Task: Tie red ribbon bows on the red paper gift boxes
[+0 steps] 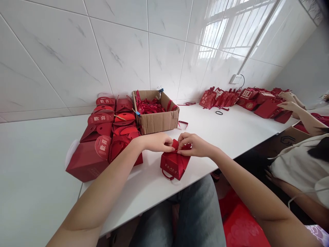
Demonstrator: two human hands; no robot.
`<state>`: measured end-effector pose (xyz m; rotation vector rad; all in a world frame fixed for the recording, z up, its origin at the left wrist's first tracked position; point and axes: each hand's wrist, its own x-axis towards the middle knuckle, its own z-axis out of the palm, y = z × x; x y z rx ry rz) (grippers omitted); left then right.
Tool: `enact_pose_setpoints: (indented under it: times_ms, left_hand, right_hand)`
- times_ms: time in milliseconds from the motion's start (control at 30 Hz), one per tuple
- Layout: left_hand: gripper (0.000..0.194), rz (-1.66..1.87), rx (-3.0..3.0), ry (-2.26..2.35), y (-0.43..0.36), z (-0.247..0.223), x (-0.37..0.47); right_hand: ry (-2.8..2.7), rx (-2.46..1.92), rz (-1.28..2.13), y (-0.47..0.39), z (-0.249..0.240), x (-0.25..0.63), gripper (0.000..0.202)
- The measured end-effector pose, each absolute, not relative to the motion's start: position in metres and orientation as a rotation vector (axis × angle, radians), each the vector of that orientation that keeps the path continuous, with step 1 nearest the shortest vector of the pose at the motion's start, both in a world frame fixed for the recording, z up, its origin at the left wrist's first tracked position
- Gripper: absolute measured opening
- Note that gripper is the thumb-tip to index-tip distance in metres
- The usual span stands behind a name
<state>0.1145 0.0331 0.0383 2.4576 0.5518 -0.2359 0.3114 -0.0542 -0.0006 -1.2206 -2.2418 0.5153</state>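
Observation:
A small red gift box (170, 164) with pale lettering stands near the front edge of the white table. Across it runs a red ribbon (181, 164), gathered at the top between my hands. My left hand (158, 142) pinches the ribbon at the box's top left, thumb and forefinger together. From the other side my right hand (193, 145) pinches the ribbon too, its fingers closed over the box's top. A dark red loop (167, 175) sticks out at the box's lower front. My fingertips hide the exact form of the ribbon there.
Left of my hands stand rows of red gift boxes (89, 158). Behind them is a cardboard box (159, 122) of red ribbons. Red bags (207, 98) lean at the wall; a black band (219, 113) lies nearby. At right, a co-worker's hands (289, 101) touch other red boxes (267, 109).

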Motion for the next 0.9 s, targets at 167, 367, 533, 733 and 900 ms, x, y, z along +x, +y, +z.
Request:
enact_pose_setpoints:
  times_ms: [167, 367, 533, 733, 900]
  left_hand:
    - [0.027, -0.262, 2.459, 0.551, 0.033, 0.039, 0.114]
    - [0.029, -0.206, 2.474, 0.591, 0.034, 0.038, 0.113]
    - [0.038, -0.181, 2.481, 0.624, 0.035, 0.039, 0.112]
    - [0.044, -0.198, 2.427, 0.631, 0.036, 0.039, 0.111]
    - [0.047, -0.179, 2.414, 0.622, 0.035, 0.040, 0.109]
  right_hand:
    - [-2.214, -1.221, 0.549, -0.054, -0.002, 0.307, 0.007]
    - [-2.097, -1.230, 0.611, -0.057, -0.003, 0.317, 0.013]
    - [-1.869, -1.285, 0.935, -0.063, -0.005, 0.350, 0.029]
    - [-1.862, -1.233, 0.997, -0.062, -0.015, 0.359, 0.024]
    - [-1.865, -1.209, 0.985, -0.062, -0.012, 0.357, 0.023]
